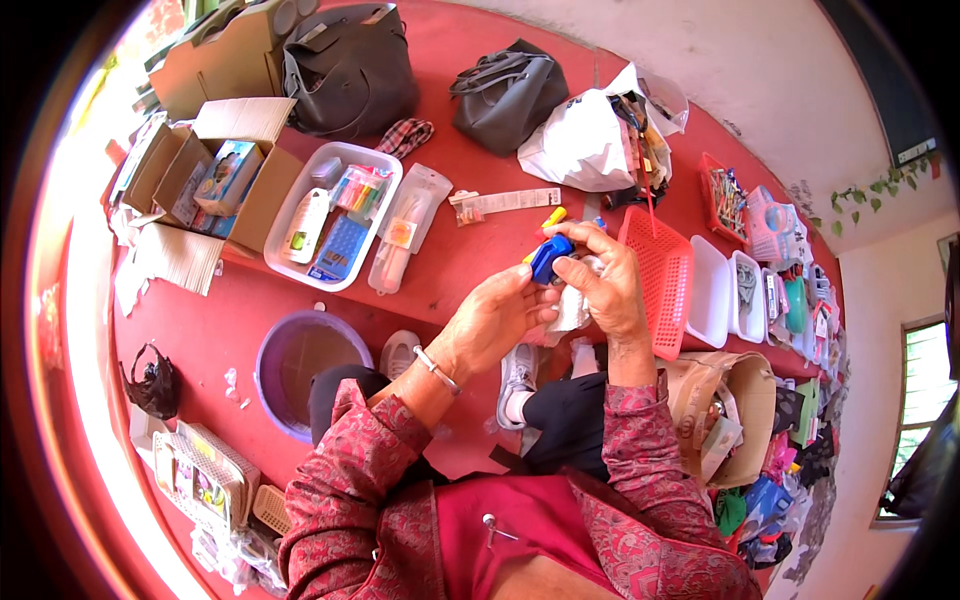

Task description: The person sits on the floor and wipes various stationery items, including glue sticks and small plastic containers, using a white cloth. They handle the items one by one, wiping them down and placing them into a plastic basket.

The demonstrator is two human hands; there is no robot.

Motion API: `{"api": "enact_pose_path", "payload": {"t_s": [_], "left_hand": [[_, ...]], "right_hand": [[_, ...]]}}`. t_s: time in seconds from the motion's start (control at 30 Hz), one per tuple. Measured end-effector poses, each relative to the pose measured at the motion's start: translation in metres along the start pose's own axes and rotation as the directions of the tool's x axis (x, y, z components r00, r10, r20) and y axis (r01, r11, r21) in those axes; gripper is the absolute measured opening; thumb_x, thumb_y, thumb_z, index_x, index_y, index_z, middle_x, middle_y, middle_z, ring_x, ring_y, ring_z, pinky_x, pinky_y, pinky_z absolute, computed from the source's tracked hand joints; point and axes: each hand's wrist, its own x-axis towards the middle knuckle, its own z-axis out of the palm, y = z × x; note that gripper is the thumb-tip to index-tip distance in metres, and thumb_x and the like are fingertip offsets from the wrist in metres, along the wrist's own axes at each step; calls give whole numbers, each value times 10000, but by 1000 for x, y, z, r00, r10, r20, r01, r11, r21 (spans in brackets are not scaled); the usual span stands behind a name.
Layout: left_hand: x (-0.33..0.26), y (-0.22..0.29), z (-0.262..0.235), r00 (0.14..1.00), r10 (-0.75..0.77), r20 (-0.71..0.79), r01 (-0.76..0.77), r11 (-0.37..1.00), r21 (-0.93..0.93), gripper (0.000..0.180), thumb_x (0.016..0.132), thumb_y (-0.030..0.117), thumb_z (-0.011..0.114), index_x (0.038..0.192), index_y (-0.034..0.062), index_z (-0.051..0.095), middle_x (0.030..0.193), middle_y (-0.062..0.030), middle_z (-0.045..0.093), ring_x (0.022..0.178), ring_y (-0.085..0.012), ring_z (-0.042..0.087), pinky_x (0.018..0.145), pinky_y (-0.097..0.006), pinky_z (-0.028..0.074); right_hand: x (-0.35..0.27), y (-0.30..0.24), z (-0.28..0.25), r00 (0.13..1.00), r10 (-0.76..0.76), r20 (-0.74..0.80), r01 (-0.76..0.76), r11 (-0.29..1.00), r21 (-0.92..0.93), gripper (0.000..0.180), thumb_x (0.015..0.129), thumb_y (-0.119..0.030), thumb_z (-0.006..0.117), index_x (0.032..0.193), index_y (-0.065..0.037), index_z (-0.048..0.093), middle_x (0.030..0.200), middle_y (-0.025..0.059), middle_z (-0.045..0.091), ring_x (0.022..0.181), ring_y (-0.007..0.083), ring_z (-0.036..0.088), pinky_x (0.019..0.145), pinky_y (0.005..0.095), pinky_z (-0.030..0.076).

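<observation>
– Where is the little blue thing (547, 262)?
– Above the red tabletop (480, 240). The left hand (497, 315) and right hand (600, 280) both pinch it tight.
– Which way does it point?
– Its long side tips up and right.

Bare red floor (480, 245) ahead — red basket (657, 290) close right.

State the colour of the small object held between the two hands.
Blue; the small object shows best in the head view.
</observation>
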Motion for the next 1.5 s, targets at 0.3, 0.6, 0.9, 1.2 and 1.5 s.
{"api": "enact_pose_path", "payload": {"t_s": [0.3,0.6,0.9,1.2,1.5], "left_hand": [[-4,8,9,998,-57,41,54,996,72,387,872,315,463,1037,-28,530,1062,-143,560,933,-217,539,835,-343,431],[-6,9,16,999,41,31,-45,988,151,361,855,213,512,1099,-53,504,1092,-135,557,930,-179,553,824,-312,448],[-3,10,15,998,52,-19,-49,989,141,335,850,178,524,1091,-54,506,914,-67,580,837,-132,554,794,-282,453],[-4,10,17,995,72,-73,-59,984,171,264,858,158,522,1037,-36,533,871,-55,580,771,-116,556,747,-242,469],[-4,9,9,987,152,-57,-146,985,96,243,845,116,532,1050,-15,526,910,-80,585,819,-155,565,752,-274,466]], "right_hand": [[-1,9,-9,975,189,121,-224,847,481,348,837,-238,539,1019,59,549,739,40,583,628,69,547,566,191,463],[4,18,-2,832,534,151,-485,567,666,328,866,-285,497,925,32,561,708,66,590,557,112,556,507,237,487],[7,37,-8,775,564,286,-547,371,751,269,862,-251,518,917,11,549,765,105,606,603,163,594,545,277,524],[4,34,-5,804,564,189,-521,512,683,182,858,-221,526,894,-43,537,727,74,588,545,148,581,476,265,518],[-3,-1,7,985,174,-23,-155,927,342,253,778,-70,615,994,35,534,804,61,569,647,90,565,569,220,494]]}}
